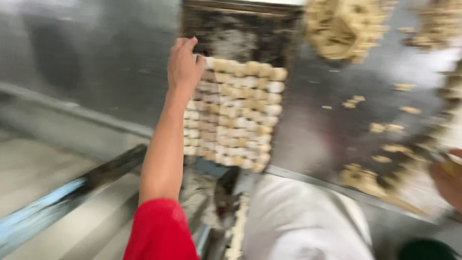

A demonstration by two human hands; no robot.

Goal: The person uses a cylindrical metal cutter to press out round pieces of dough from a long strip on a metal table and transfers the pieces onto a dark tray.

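Observation:
The picture is motion-blurred. My left hand, on an arm in a red sleeve, reaches to the top left corner of tight rows of pale dough pieces. Its fingers curl on the dough piece at that corner. The rows lie on a dark tray on a steel table. My right hand shows only partly at the right edge, with a yellowish dough lump against it. Whether it grips the lump is unclear.
A big heap of dough lies at the back of the table, and scattered dough bits cover its right side. A steel wall rises at left. A white cloth-like mass sits below the table edge, beside a dark green round object.

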